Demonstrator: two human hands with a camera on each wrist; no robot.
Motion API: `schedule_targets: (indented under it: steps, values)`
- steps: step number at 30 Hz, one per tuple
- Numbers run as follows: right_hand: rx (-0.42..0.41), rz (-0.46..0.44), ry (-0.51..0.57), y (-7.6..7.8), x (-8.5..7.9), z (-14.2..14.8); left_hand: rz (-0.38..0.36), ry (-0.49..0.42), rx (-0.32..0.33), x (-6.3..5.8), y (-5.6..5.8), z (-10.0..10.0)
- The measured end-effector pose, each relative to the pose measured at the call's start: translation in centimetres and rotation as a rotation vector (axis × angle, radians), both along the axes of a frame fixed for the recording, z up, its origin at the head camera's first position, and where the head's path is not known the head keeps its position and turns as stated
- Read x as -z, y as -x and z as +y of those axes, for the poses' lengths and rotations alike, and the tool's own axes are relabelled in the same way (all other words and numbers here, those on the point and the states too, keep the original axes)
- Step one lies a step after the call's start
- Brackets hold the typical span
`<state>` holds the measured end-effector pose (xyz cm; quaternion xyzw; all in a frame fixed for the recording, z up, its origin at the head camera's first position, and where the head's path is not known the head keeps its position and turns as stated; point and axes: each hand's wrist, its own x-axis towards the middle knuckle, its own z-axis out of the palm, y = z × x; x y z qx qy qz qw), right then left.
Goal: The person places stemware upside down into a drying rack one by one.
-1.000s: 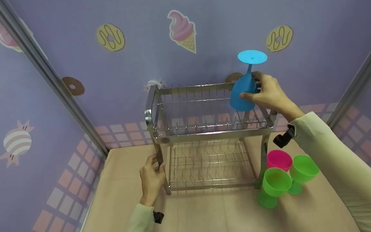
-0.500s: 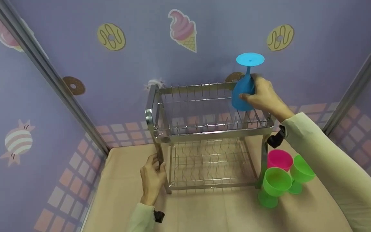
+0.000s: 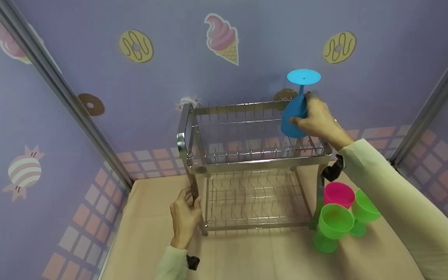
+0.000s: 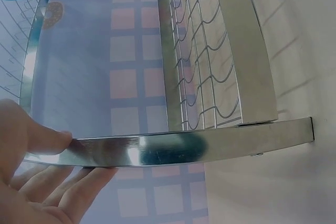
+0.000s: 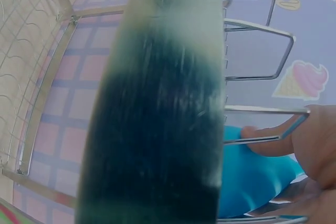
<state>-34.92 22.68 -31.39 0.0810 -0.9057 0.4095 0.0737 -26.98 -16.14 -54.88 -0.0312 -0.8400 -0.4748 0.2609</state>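
Note:
A blue plastic goblet [image 3: 294, 116], upside down with its round foot on top, is in my right hand [image 3: 319, 118]. Thumb and fingers grip its bowl, which sits in the right end of the upper tier of a metal dish rack [image 3: 255, 165]. The right wrist view shows the goblet [image 5: 252, 182] beyond the wire prongs, partly hidden by a wide metal bar. Whether its rim touches the wires I cannot tell. My left hand [image 3: 185, 217] holds the rack's front left leg; in the left wrist view, thumb and fingers [image 4: 50, 182] lie either side of that flat metal strip.
Right of the rack, a pink goblet [image 3: 339, 194] and two green goblets, a front one [image 3: 336, 221] and a rear one [image 3: 364, 208], stand upright on the cloth-covered table [image 3: 243, 256]. My right sleeve partly covers the rear one. A patterned wall [image 3: 169, 58] rises close behind the rack.
My right hand has lowered the blue goblet slightly into the rack's upper tier, and the right forearm has shifted a little left. The left hand keeps its place on the leg.

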Motion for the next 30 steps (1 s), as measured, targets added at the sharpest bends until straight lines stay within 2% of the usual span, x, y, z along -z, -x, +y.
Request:
schedule_targets:
  steps: [13,22,30]
  values:
    - [0.032,0.054,-0.069,-0.5,-0.2,-0.5,0.002,0.010,-0.004,0.3,-0.1,0.1]
    - [0.028,0.000,-0.065,-2.4,-1.5,-0.7,0.014,0.033,-0.001,0.1,-0.1,0.0]
    - [0.017,0.082,-0.097,-4.3,-2.2,-0.4,0.045,0.039,-0.010,0.2,0.0,0.0]
